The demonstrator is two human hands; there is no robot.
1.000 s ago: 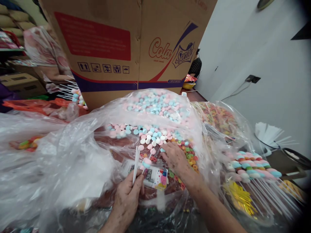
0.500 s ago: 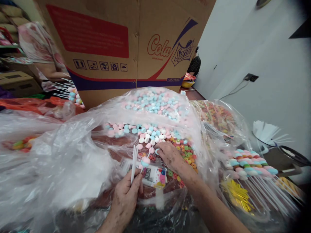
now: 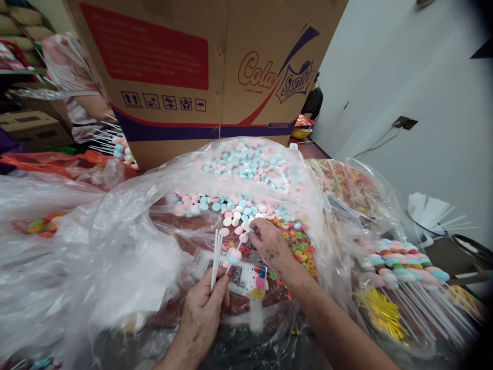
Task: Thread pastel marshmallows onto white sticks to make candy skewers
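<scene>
My left hand [image 3: 202,313] is closed around a few white sticks [image 3: 214,257]; one stick carries pink and blue sweets [image 3: 233,255] near its top. My right hand [image 3: 269,242] reaches into an open plastic bag [image 3: 127,241] and pinches a pastel sweet [image 3: 249,230] from a loose pile of pink, blue and white sweets [image 3: 234,208]. Small coloured ring sweets [image 3: 300,246] lie just right of that hand. A printed label [image 3: 248,277] shows under the plastic between my hands.
A big cardboard box [image 3: 200,72] stands right behind the bag. Finished sweet skewers [image 3: 400,262] lie at the right beside gold twist ties [image 3: 379,311] and a tub of white sticks [image 3: 427,213]. Another person's patterned sleeve [image 3: 65,67] is at the far left.
My right hand has drawn slightly left and closed its fingertips on a sweet at the pile's edge. My left hand keeps the sticks still.
</scene>
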